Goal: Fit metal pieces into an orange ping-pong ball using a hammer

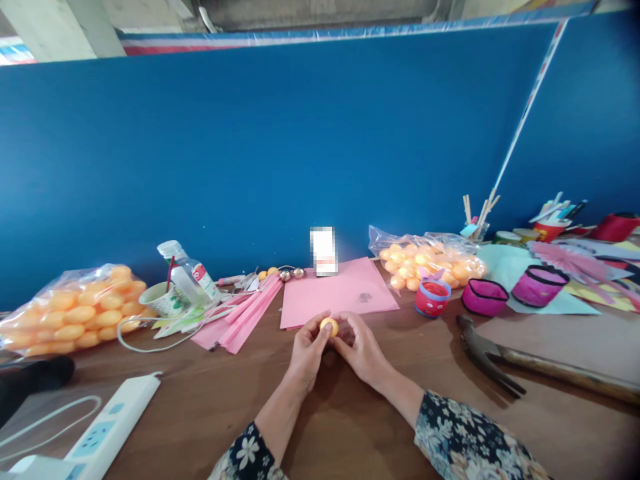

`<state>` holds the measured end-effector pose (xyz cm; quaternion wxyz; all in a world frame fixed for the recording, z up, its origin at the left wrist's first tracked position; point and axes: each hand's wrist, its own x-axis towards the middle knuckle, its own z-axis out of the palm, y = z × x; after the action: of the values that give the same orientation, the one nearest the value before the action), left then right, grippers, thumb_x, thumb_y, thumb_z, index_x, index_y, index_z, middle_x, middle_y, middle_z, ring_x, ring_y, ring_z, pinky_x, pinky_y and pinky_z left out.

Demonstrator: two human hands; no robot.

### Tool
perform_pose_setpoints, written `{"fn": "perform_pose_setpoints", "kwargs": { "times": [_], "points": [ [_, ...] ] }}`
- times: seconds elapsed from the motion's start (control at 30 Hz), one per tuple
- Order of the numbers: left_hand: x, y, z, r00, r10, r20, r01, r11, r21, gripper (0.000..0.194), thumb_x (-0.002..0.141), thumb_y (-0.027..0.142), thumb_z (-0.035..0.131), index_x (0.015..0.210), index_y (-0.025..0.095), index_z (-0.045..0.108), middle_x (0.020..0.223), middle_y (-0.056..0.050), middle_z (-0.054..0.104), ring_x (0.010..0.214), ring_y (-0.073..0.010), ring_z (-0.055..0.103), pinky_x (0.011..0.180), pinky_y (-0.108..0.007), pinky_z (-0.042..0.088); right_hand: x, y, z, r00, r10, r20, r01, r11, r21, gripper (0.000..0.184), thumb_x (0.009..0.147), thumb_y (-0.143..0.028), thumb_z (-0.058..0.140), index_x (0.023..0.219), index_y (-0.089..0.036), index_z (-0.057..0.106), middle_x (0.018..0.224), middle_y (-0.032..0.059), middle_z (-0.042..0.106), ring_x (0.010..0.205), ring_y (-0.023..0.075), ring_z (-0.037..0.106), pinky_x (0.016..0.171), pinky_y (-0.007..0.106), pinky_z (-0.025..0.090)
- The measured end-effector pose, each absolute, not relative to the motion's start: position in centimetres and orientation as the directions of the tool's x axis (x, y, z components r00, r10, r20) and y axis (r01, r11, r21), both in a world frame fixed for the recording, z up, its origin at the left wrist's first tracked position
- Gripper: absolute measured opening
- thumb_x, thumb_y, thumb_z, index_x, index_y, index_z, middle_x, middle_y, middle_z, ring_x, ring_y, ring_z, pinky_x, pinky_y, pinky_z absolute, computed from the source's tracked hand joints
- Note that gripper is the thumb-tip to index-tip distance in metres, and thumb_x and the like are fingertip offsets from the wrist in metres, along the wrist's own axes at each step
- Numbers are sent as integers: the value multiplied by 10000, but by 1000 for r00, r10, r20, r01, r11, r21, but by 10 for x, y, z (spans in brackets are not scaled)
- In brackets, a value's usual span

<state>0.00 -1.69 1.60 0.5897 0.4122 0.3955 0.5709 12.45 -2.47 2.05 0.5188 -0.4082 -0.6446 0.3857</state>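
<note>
Between my two hands, over the brown table, is an orange ping-pong ball (329, 327). My left hand (309, 347) is closed on the ball, its thumb lying against the near side. My right hand (361, 348) is curled round the ball from the other side, fingertips meeting it. Just beyond the hands lie pink paper sheets (335, 297) with a small dark-grey patch on them. Parts of the fingers behind the ball are hidden.
Bags of orange balls lie left (75, 313) and right (425, 257). A claw hammer (545, 363) rests at right, near pink fabric rings (485, 297) and a red cup (433, 298). A power strip (110, 420) lies front left; a plastic bottle (190, 273) leans behind. A blue partition (280, 147) stands at the back.
</note>
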Motion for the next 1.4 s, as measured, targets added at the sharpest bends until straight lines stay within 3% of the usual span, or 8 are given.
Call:
{"fn": "perform_pose_setpoints", "kwargs": {
  "times": [0.43, 0.63, 0.7, 0.8, 0.97, 1.1, 1.4],
  "points": [
    [2, -17, 17, 37, 999, 15, -342, -1, 940, 428, 662, 368, 642, 1026, 145, 602, 988, -89, 652, 915, -203, 596, 845, -329, 449, 125, -21, 16, -94, 914, 395, 189, 406, -894, 249, 737, -208, 556, 980, -223, 507, 956, 37, 560, 709, 137, 548, 659, 279, 475],
    [-1, -14, 16, 18, 998, 64, -232, -58, 971, 416, 658, 363, 643, 1003, 133, 610, 1004, -99, 645, 937, -224, 583, 818, -326, 456, 126, -19, 12, -124, 896, 427, 272, 445, -853, 277, 729, -180, 546, 1000, -223, 501, 975, 38, 553, 713, 133, 544, 655, 269, 465],
    [-1, -14, 17, 23, 996, 89, -186, -83, 979, 397, 667, 369, 632, 987, 134, 618, 992, -97, 648, 942, -228, 578, 810, -323, 458, 131, -16, 13, -174, 874, 453, 369, 485, -793, 328, 710, -170, 562, 1026, -228, 498, 1002, 39, 552, 782, 152, 547, 697, 281, 455],
    [-1, -14, 17, 4, 997, 82, -150, -81, 985, 407, 647, 370, 648, 981, 138, 623, 945, -80, 658, 883, -207, 591, 790, -313, 464, 145, -8, 17, -258, 828, 498, 573, 546, -611, 369, 710, -147, 539, 1066, -234, 501, 1038, 42, 550, 931, 190, 510, 805, 314, 414],
    [2, -16, 19, -45, 998, 54, -130, -60, 990, 418, 608, 356, 679, 961, 138, 626, 829, -49, 661, 745, -157, 597, 712, -278, 474, 177, 13, 21, -70, 854, 516, 880, 296, -371, 288, 786, -150, 425, 1043, -196, 547, 1023, 79, 567, 980, 226, 457, 833, 326, 360],
    [4, -18, 18, -32, 994, 103, -93, -106, 990, 386, 582, 323, 696, 920, 144, 641, 830, -49, 661, 769, -165, 594, 747, -280, 456, 191, 27, 16, -30, 891, 454, 951, 165, -262, 280, 787, -167, 432, 1016, -208, 589, 975, 81, 590, 996, 241, 434, 856, 334, 306],
    [7, -24, 20, 50, 981, 187, 109, -191, 975, 361, 592, 279, 674, 939, 182, 640, 937, -71, 648, 817, -198, 596, 761, -319, 465, 189, 32, 11, -80, 910, 407, 956, 186, -228, 288, 803, -170, 404, 1015, -220, 594, 952, 70, 599, 927, 214, 445, 848, 316, 266]
  ]
}}
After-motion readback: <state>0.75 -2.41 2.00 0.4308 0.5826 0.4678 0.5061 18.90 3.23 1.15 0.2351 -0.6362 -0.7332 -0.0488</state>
